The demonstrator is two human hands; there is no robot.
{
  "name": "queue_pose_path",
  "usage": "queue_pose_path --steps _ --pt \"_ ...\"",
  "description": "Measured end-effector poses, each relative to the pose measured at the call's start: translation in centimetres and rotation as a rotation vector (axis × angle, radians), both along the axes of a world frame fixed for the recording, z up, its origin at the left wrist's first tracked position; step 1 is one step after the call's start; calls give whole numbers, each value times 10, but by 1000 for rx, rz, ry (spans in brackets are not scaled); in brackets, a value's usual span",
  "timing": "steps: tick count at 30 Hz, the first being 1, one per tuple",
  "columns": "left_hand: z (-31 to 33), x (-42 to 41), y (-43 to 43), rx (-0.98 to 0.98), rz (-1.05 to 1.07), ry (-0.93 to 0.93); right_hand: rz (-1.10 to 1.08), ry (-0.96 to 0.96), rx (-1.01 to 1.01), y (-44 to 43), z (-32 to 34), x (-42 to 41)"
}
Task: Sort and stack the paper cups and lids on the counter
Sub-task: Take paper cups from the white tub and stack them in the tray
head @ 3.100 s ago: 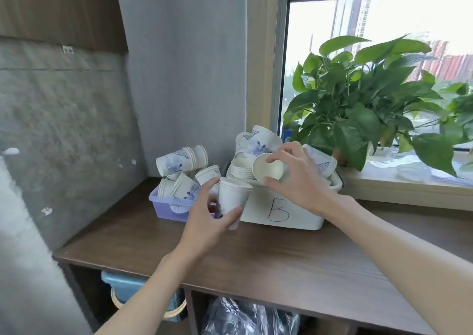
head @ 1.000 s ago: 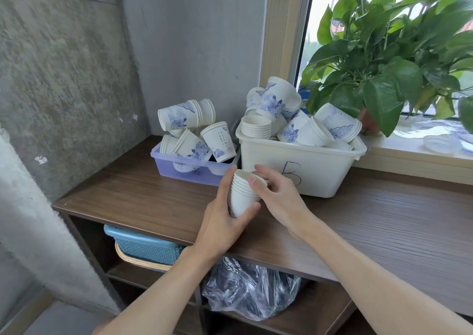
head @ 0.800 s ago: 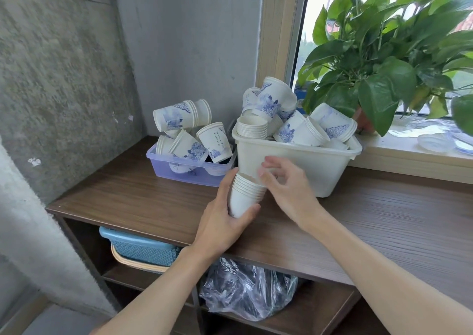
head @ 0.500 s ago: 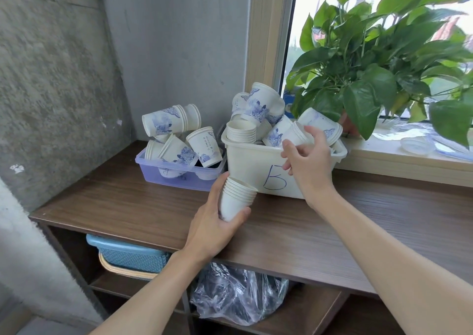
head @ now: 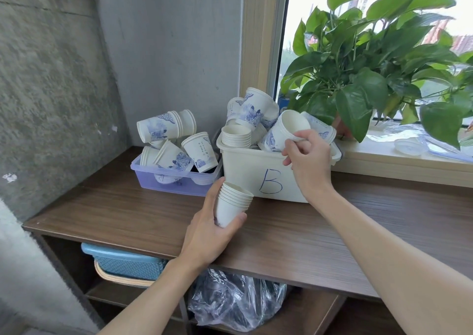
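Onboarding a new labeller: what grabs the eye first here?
A big green leafy potted plant fills the window, right. Centre: the right hand grips a blue-printed white paper cup over the white plastic tub marked B; the left hand holds a nested stack of white paper cups.

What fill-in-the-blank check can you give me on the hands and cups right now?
1. The left hand holds a nested ____ of plain cups.
2. The right hand pinches a blue-patterned cup by its ____.
3. The white bin bears the handwritten letter ____.
Missing words: stack; rim; B.
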State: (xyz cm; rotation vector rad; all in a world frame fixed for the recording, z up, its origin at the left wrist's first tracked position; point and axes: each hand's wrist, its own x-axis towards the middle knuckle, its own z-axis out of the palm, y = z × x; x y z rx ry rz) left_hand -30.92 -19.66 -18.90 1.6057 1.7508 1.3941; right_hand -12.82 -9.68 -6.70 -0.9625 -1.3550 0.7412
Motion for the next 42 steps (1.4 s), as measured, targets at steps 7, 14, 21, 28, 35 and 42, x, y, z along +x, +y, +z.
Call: queue_pose_path --steps 7,14,21,28,35,42 --pt "1 0 -3 35 -20 3 -6 -79 189 -17 12 0" --pt "1 1 -5 67 -30 -22 129 -87 169 -37 8 -7" --pt "-3 -2 -3 103 -26 -78 227 -191 114 -39 -12 -14" --pt "-6 -4 -2 114 -44 -86 295 -290 41 -36 -24 -19" --pt "-5 -4 -3 139 -50 -83 333 -275 -31 -40 -33 -27" --pt "-5 -5 -2 132 -58 -101 391 -265 -112 -40 -40 -36"
